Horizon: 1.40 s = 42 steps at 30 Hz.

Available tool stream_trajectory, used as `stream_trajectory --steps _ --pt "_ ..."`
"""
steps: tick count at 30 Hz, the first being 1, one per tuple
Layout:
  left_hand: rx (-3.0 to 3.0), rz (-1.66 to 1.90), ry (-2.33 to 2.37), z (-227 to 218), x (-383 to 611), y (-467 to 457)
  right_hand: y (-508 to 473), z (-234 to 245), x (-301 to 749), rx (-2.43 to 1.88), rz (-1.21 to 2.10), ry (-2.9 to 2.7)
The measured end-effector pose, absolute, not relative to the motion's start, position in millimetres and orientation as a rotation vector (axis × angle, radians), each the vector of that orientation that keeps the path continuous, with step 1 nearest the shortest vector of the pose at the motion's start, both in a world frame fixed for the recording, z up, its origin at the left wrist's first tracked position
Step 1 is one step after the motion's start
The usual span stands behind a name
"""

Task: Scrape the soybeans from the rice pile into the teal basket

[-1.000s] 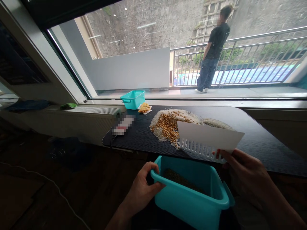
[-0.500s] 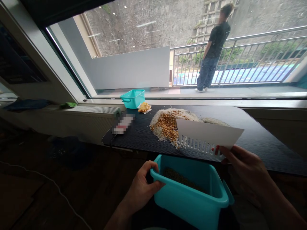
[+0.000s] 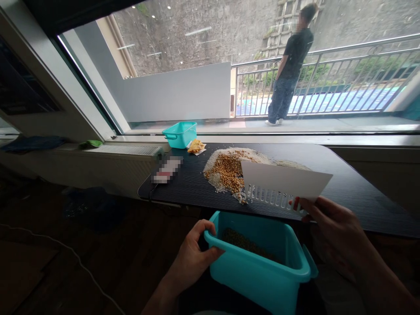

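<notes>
My left hand grips the rim of a turquoise plastic bin below the table's front edge, thumb outside and fingers over the corner. Inside the bin lie small dark greenish grains. My right hand pinches a thin white slotted sheet by its lower right corner. The sheet is tilted above the table, its row of slots along the lower edge. Partly behind it spreads a pile of yellow soybeans mixed with white rice; what lies directly behind the sheet is hidden.
A smaller turquoise bin stands at the back left of the black table, beside a yellow crumpled item. A blurred flat object lies near the left edge. Beyond the window, a person stands by a railing.
The whole view has shifted very slightly. Both hands, the bin and the slotted sheet keep practically the same places relative to the table.
</notes>
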<state>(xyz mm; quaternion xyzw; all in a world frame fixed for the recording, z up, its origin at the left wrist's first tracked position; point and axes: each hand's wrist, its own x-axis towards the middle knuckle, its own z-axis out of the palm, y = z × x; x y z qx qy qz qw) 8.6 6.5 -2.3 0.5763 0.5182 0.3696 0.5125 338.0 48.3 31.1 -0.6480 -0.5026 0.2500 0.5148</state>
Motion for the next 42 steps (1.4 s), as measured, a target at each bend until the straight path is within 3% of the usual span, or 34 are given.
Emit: stream_trajectory --steps 4,42 --pt "1.401 0.901 1.248 -3 9 7 51 29 340 -1.507 0.73 -1.226" --pt "1.38 0.883 1.27 0 6 6 50 19 327 -1.401 0.852 -1.305"
